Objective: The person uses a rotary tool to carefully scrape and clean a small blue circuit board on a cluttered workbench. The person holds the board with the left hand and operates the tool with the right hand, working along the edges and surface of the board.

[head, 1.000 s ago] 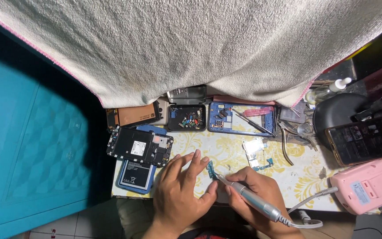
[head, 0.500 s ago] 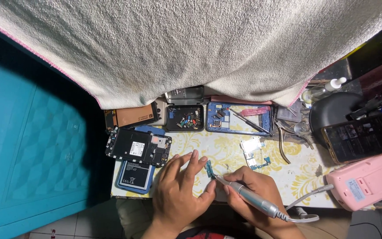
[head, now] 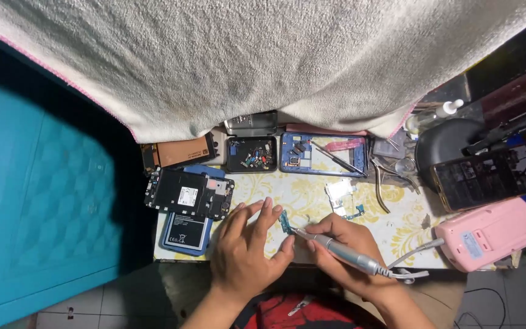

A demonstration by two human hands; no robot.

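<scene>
Grey and pen-shaped, a corded rotary tool (head: 342,253) lies in the right hand (head: 348,256), whose fingers are wrapped round its barrel near the worktop's (head: 312,195) front edge, tip touching a small green circuit board (head: 285,223). That board sits just back from the front edge, near its middle, pinched by the left hand (head: 245,256): thumb and forefinger hold its lower end, the other fingers spread flat on the yellow-patterned cover. Left of that hand, at the front left corner, a black phone frame (head: 187,194) overlaps a blue battery (head: 184,230). Just behind the right hand lies a small white part with a blue-green strip (head: 343,198), and metal pliers (head: 380,183) to its right. Off the right edge rests a pink power box (head: 488,234), its cord running to the tool. Along the back edge stand a brown battery (head: 181,152), a black tray of screws (head: 252,155) and a blue phone shell (head: 321,155), under a hanging white towel (head: 263,61)
</scene>
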